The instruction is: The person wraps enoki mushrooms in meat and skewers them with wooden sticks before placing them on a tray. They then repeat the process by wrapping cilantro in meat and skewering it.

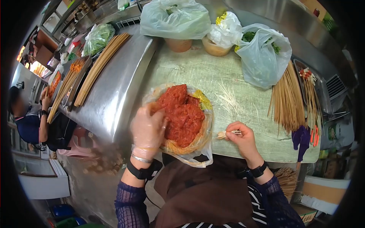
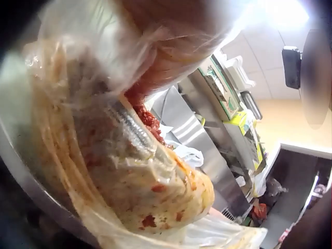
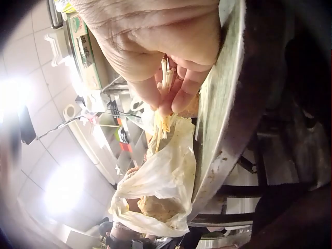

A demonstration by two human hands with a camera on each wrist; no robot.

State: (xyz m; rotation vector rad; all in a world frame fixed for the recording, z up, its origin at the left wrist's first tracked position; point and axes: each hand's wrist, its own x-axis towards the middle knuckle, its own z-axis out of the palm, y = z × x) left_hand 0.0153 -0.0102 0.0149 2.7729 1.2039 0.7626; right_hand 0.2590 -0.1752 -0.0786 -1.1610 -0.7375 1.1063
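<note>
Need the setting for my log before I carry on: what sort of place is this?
Probably a commercial kitchen's prep area: there are large bundles of wooden sticks, a steel counter and a big mound of wet-looking red food.

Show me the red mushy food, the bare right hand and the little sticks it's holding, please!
Red mushy food point(image 1: 181, 122): head view, middle of its top.
Bare right hand point(image 1: 245, 140): head view, middle of the hand.
Little sticks point(image 1: 221, 135): head view, the ends poking out.
</note>
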